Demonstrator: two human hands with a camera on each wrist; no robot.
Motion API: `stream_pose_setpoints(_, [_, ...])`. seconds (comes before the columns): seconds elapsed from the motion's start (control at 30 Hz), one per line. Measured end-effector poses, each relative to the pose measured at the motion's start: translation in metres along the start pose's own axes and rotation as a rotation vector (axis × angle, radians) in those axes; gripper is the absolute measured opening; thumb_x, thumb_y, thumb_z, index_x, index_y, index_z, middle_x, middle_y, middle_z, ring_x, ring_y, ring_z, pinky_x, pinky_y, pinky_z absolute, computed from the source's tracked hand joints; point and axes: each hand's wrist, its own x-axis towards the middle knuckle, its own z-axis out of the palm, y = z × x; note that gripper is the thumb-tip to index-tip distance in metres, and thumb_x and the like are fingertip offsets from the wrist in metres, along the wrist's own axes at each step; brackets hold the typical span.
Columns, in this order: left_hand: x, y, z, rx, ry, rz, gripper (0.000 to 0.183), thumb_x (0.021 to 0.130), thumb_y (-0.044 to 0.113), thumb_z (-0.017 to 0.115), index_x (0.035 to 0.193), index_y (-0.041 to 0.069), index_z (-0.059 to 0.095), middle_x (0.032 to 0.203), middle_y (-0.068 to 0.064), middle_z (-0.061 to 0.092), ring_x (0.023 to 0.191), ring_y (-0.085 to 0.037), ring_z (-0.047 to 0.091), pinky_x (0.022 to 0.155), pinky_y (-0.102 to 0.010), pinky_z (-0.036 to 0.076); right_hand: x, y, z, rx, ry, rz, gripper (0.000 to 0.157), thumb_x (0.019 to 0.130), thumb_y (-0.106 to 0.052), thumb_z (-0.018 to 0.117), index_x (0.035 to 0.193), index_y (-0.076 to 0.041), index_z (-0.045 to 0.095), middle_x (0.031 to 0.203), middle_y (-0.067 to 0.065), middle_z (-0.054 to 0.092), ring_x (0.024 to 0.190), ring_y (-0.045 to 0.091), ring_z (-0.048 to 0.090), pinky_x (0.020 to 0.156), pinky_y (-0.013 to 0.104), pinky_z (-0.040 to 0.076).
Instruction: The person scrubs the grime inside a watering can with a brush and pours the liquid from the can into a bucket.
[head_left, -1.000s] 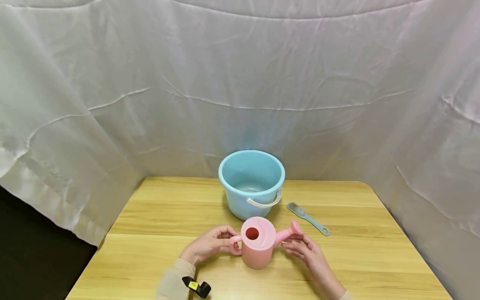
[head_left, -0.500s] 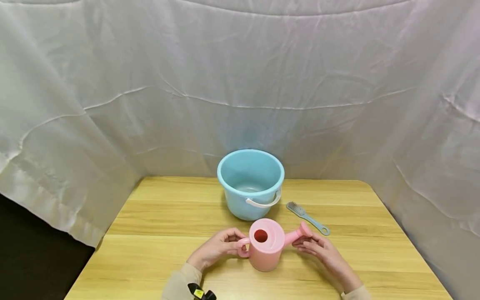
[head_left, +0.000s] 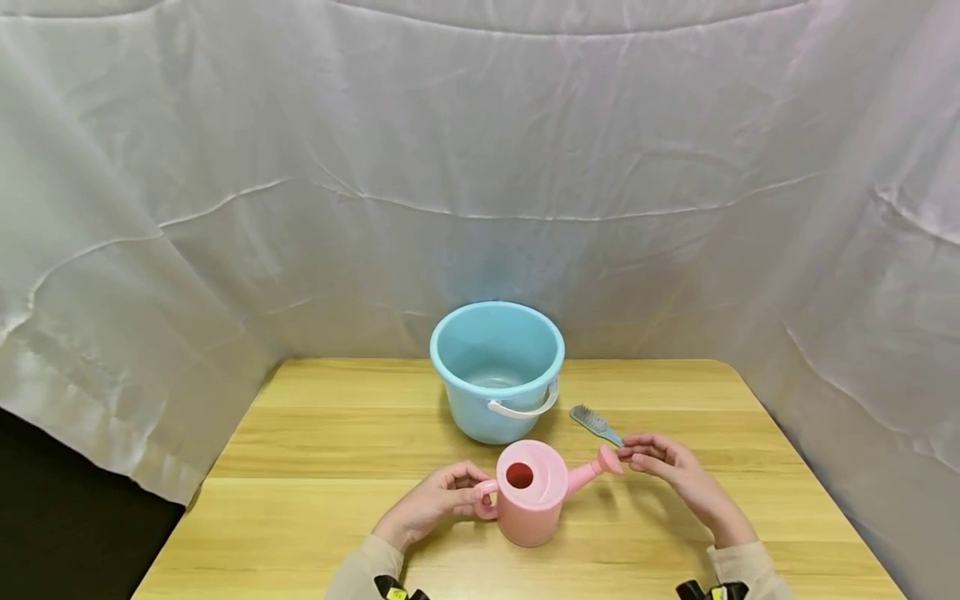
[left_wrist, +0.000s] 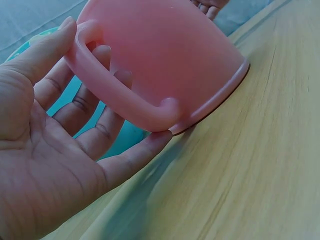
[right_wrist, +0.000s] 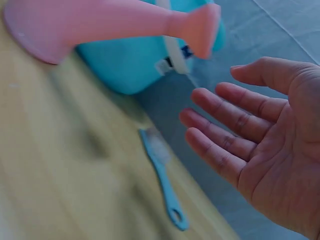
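A pink watering can (head_left: 531, 508) stands upright on the wooden table, its spout pointing right. My left hand (head_left: 442, 502) holds the can's handle (left_wrist: 117, 95), thumb on top and several fingers reaching through the loop. To the right of the spout (right_wrist: 195, 30), my right hand (head_left: 678, 475) is apart from the can, its fingers loosely extended with nothing in them. A blue brush (head_left: 595, 422) with grey bristles lies on the table behind that hand, which hides its handle end in the head view; the right wrist view shows the brush (right_wrist: 162, 175) whole.
A light blue bucket (head_left: 497, 417) with a white handle (head_left: 525, 410) stands behind the watering can. Grey fabric (head_left: 480, 150) hangs round the back and sides of the table (head_left: 337, 450).
The watering can shifted right along the table, held by its handle in my left hand. My right hand moved off the spout to the right and now covers part of the brush.
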Motion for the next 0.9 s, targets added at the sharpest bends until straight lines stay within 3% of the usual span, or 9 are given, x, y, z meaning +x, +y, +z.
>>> stream_pose_setpoints(0.23, [-0.001, 0.0, 0.002, -0.015, -0.009, -0.003, 0.016, 0.094, 0.015, 0.063, 0.11, 0.012, 0.062, 0.105, -0.006, 0.067, 0.091, -0.015, 0.07, 0.093, -0.041, 0.057, 0.003, -0.006, -0.015, 0.011, 0.081, -0.051, 0.037, 0.102, -0.007, 0.045, 0.129, 0.018, 0.041, 0.115, -0.007, 0.069, 0.105, 0.003, 0.065, 0.087, 0.017, 0.055])
stream_pose_setpoints(0.43, [-0.002, 0.0, 0.002, -0.016, -0.006, -0.005, 0.016, 0.095, 0.016, 0.063, 0.11, 0.012, 0.062, 0.105, -0.005, 0.067, 0.091, -0.015, 0.07, 0.092, -0.039, 0.057, 0.004, -0.002, -0.02, 0.064, 0.198, -0.046, 0.027, 0.101, -0.008, 0.049, 0.126, 0.002, 0.051, 0.114, -0.008, 0.069, 0.104, 0.002, 0.065, 0.086, 0.017, 0.056])
stream_pose_setpoints(0.63, [-0.001, -0.001, 0.001, -0.008, 0.007, -0.001, 0.017, 0.095, 0.014, 0.062, 0.111, 0.01, 0.061, 0.104, -0.003, 0.068, 0.091, -0.015, 0.07, 0.092, -0.04, 0.057, 0.004, 0.019, -0.014, 0.159, 0.337, 0.006, 0.035, 0.098, -0.004, 0.054, 0.124, 0.017, 0.045, 0.105, -0.01, 0.071, 0.097, 0.001, 0.067, 0.083, 0.02, 0.057])
stream_pose_setpoints(0.8, [-0.001, -0.002, 0.0, -0.005, 0.019, -0.002, 0.017, 0.095, 0.015, 0.063, 0.111, 0.01, 0.061, 0.104, -0.005, 0.067, 0.091, -0.015, 0.07, 0.092, -0.04, 0.057, 0.004, 0.036, -0.008, 0.236, 0.413, 0.073, 0.021, 0.096, -0.003, 0.057, 0.117, -0.001, 0.056, 0.102, -0.01, 0.071, 0.092, 0.002, 0.067, 0.08, 0.019, 0.057])
stream_pose_setpoints(0.9, [-0.001, -0.001, 0.001, -0.01, 0.012, 0.001, 0.016, 0.095, 0.016, 0.062, 0.111, 0.011, 0.062, 0.105, -0.006, 0.067, 0.091, -0.016, 0.07, 0.092, -0.04, 0.057, 0.006, 0.044, -0.007, 0.206, 0.471, 0.114, 0.026, 0.094, -0.004, 0.061, 0.118, 0.0, 0.056, 0.099, -0.013, 0.07, 0.091, 0.0, 0.066, 0.076, 0.018, 0.056])
